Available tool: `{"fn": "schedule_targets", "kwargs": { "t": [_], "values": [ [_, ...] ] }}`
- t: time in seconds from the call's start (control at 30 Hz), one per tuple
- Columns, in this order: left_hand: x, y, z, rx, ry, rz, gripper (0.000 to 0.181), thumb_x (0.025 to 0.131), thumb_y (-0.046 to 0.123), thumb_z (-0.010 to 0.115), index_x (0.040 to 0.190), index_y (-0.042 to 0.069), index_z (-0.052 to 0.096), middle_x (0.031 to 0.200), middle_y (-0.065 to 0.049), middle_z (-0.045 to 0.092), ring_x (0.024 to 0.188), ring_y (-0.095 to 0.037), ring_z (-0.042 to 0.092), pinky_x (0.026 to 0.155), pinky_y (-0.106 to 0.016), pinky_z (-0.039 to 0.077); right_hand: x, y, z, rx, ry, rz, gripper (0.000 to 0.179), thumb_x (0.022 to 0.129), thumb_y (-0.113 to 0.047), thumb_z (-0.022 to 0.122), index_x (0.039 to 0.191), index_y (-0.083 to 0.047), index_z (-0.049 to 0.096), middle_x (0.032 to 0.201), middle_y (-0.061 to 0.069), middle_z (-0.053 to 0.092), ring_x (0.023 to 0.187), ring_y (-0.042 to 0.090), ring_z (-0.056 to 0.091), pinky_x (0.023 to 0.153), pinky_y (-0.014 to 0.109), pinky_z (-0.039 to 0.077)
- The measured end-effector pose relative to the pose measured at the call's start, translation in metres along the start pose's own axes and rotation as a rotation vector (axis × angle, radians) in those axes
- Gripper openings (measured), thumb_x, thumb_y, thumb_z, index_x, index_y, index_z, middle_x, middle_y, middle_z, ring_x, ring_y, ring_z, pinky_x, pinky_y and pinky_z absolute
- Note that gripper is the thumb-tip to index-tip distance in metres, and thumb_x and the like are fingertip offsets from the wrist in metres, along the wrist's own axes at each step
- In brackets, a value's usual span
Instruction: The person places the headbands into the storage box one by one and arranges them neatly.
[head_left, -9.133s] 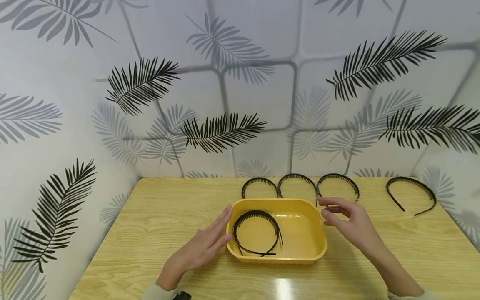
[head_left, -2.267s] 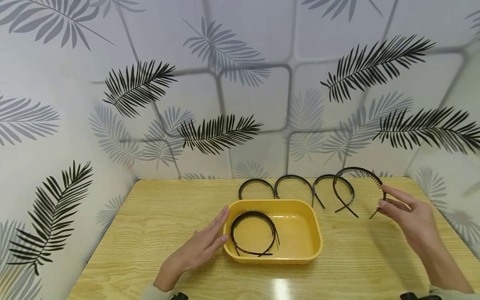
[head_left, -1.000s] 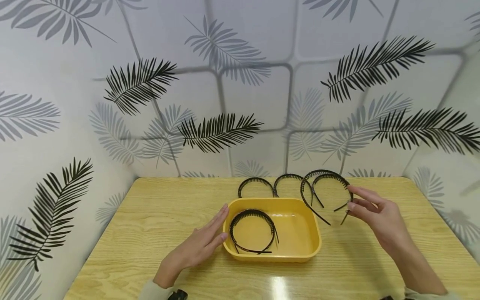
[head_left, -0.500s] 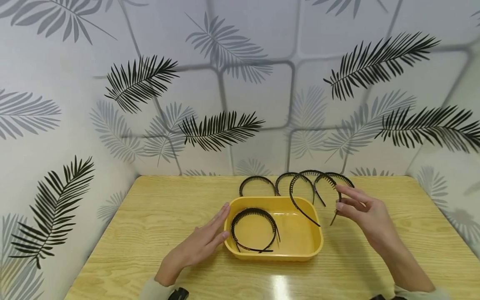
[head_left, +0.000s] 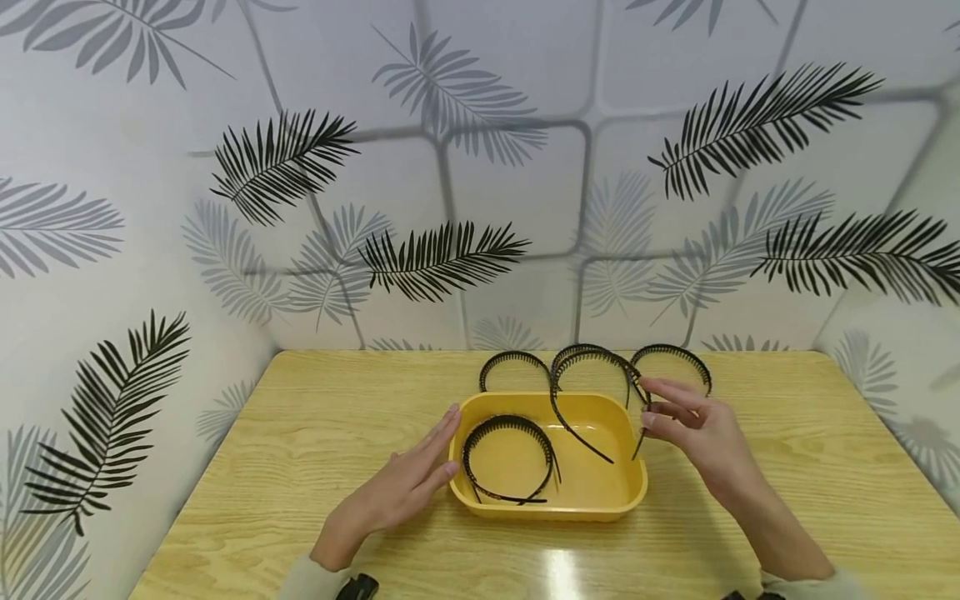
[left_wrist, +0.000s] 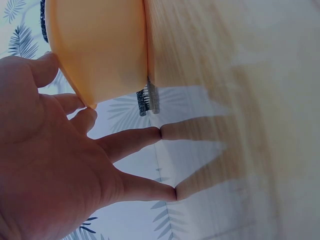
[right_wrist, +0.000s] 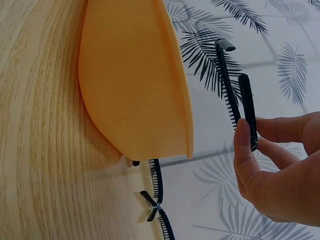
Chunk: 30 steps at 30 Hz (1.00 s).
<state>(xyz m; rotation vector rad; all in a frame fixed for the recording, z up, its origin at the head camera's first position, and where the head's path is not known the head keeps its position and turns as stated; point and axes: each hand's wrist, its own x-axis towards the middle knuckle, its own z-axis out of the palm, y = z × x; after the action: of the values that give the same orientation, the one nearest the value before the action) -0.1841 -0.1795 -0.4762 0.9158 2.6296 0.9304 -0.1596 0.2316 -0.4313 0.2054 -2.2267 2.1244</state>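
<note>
Head view alone shows inside the one tray; right grip pinches one headband, left grip straight-fingered, three headbands behind.

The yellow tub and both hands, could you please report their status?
Right hand pinching black headband, held higher than rim of yellow tub. Left hand touching tub's left end. Other headbands inside at left; right part bare.

BACK: pale grey-white back wall patterned with black and grey feathery palm fronds and soft grey lattice lines | SIDES: similarly frond-patterned pale left wall and right wall | FURNITURE: light-yellow wood-grain table, far edge along back wall | LIGHT: white glare patch on its glossy near surface
</note>
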Motion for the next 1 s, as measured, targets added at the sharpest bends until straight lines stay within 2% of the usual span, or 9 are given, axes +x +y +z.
{"fn": "schedule_targets", "kwargs": {
  "t": [0.17, 0.43, 0.73, 1.0],
  "values": [
    [0.0, 0.0, 0.0, 0.001, -0.002, 0.005, 0.067, 0.113, 0.036, 0.038, 0.167, 0.022, 0.002, 0.171, 0.006, -0.003, 0.155, -0.028, 0.012, 0.098, -0.089, 0.013, 0.003, 0.003, 0.011, 0.002, -0.022, -0.012, 0.052, 0.096, 0.0, 0.072, 0.142, 0.012, 0.053, 0.138, 0.005, 0.053, 0.109, 0.011, 0.066, 0.086, 0.032, 0.059],
    [0.001, 0.0, 0.0, -0.003, -0.006, 0.008, 0.067, 0.113, 0.036, 0.038, 0.167, 0.023, 0.001, 0.172, 0.005, -0.003, 0.155, -0.028, 0.012, 0.098, -0.089, 0.013, 0.004, 0.004, 0.026, -0.031, -0.049, 0.044, 0.052, 0.097, -0.003, 0.071, 0.144, 0.009, 0.053, 0.15, 0.018, 0.044, 0.111, 0.013, 0.064, 0.087, 0.033, 0.059],
    [0.001, 0.002, 0.0, 0.006, 0.0, -0.003, 0.066, 0.113, 0.036, 0.038, 0.167, 0.022, 0.002, 0.17, 0.011, -0.005, 0.155, -0.027, 0.011, 0.099, -0.089, 0.012, 0.008, 0.008, 0.042, -0.034, -0.076, 0.07, 0.048, 0.096, 0.003, 0.069, 0.142, 0.009, 0.056, 0.149, 0.022, 0.046, 0.109, 0.013, 0.064, 0.086, 0.034, 0.06],
    [0.0, 0.001, 0.0, 0.011, 0.01, -0.006, 0.066, 0.113, 0.036, 0.039, 0.167, 0.022, 0.004, 0.171, 0.007, -0.001, 0.155, -0.028, 0.013, 0.1, -0.088, 0.012, 0.012, 0.011, 0.056, -0.03, -0.102, 0.073, 0.047, 0.094, 0.007, 0.068, 0.14, 0.007, 0.058, 0.146, 0.023, 0.048, 0.106, 0.015, 0.065, 0.086, 0.034, 0.06]
  ]
}}
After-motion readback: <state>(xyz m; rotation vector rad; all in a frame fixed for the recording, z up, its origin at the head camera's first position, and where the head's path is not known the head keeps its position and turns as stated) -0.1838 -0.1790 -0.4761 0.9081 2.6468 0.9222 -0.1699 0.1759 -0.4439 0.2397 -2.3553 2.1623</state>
